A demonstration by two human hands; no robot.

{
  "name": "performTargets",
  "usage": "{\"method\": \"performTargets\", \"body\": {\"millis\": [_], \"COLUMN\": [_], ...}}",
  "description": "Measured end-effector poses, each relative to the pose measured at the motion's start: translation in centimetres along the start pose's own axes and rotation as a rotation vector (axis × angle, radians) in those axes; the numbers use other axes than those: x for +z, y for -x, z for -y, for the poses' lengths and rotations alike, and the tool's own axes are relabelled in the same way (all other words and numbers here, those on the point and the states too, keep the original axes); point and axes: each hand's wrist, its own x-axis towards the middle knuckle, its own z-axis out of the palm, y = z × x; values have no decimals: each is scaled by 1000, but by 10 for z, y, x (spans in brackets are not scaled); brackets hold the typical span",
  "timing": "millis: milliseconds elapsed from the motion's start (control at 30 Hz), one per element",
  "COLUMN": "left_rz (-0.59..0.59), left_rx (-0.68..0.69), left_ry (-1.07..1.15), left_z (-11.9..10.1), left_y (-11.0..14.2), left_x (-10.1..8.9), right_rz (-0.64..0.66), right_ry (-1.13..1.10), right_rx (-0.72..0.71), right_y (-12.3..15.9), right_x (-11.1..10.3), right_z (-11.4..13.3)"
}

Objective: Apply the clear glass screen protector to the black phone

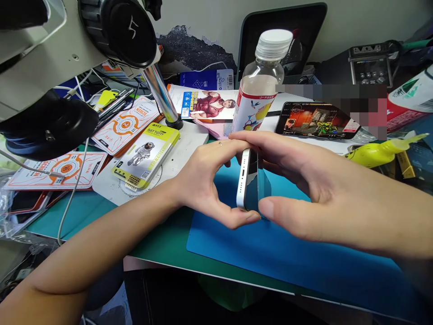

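A smartphone (241,180) with a white frame is held on its edge above the blue mat, its charging-port end turned toward me. My left hand (211,180) grips its top and bottom edges between fingers and thumb. Against the phone's dark glass side is a thin, clear bluish sheet (264,185), which looks like a screen protector. My right hand (304,180) is curved around this sheet, thumb at its lower edge and fingers at its upper edge. I cannot tell whether sheet and phone touch along their whole length.
A blue mat (304,262) covers the green table. At the left, a microscope (118,31) overhangs battery boxes (145,155) and orange-white screen boxes (67,169). Behind my hands stand a drink bottle (257,85) and a second phone playing video (318,121). A yellow squeeze bottle (375,151) lies right.
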Motion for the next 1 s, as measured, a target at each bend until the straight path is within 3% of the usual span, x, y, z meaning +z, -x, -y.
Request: {"method": "performTargets", "body": {"millis": [333, 500, 833, 1000], "left_rz": [46, 104, 63, 61], "left_rx": [-36, -53, -42, -88], "left_ry": [85, 45, 22, 13], "left_z": [-1, 0, 0, -2], "left_y": [-3, -3, -2, -2], "left_x": [-5, -9, -5, -5], "right_rz": [7, -38, -14, -91], "right_ry": [-6, 4, 44, 136], "right_rx": [29, 9, 13, -16], "right_y": [-3, -2, -3, -2], "right_x": [0, 5, 4, 5], "right_z": [10, 3, 10, 16]}}
